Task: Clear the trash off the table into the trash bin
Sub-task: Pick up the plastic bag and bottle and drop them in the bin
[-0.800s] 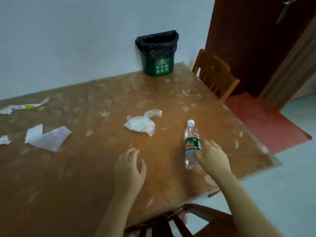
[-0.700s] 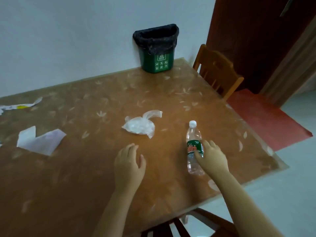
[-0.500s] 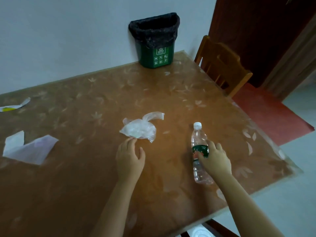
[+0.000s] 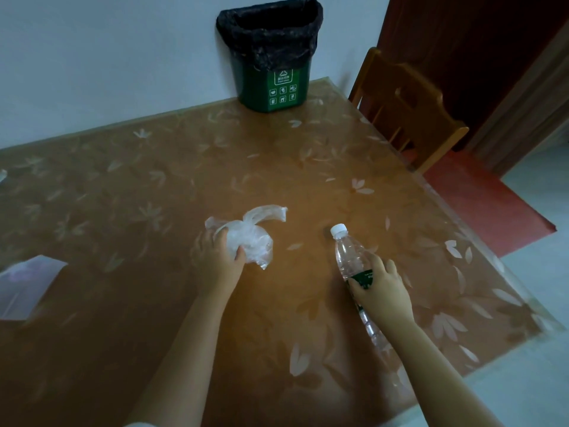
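Note:
A green trash bin lined with a black bag stands at the table's far edge against the wall. In the middle of the brown table lies a crumpled clear plastic bag; my left hand has its fingers and thumb closed around the bag's left side. A clear plastic bottle with a white cap and green label lies tilted on the table to the right. My right hand wraps around its labelled middle, and my wrist hides part of the bottle's lower half.
A white sheet of paper lies at the table's left edge. A wooden chair stands at the far right corner, beside a dark red door. The table's right edge drops to a pale floor with a red mat.
My left hand slid forward and closed on the plastic bag. My right hand tightened around the bottle, which now tilts. The view moved closer to the table and bin.

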Motion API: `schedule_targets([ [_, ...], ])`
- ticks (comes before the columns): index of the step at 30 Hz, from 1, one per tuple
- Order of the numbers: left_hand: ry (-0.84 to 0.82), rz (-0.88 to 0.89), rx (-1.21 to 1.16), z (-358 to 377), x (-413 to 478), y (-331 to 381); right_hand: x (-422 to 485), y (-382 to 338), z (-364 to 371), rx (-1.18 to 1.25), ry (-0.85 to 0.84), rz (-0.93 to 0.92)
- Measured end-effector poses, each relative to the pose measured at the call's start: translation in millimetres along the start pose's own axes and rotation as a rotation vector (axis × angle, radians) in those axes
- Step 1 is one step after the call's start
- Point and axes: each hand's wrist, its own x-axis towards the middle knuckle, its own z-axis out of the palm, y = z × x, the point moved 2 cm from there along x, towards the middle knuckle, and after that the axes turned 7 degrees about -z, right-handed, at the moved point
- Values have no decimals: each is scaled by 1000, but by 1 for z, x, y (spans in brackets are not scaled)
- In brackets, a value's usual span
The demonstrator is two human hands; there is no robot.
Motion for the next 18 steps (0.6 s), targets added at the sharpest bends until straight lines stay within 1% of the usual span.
schedule_targets([
  [4, -20, -55, -44, 2, -5, 0, -3, 6, 0, 32, -12, 6],
  [8, 12, -31, -96, 0, -19, 4, -13, 10, 0, 86, -5, 31],
  [10, -9, -53, -141, 1, -25, 4, -18, 13, 0, 102, -7, 43],
  [14, -69, -174, -290, 3, -36, 5, -27, 18, -3, 127, -16, 70],
  [18, -83, -168, -356, -3, -59, 11, -39, 21, -8, 152, -24, 83],
])
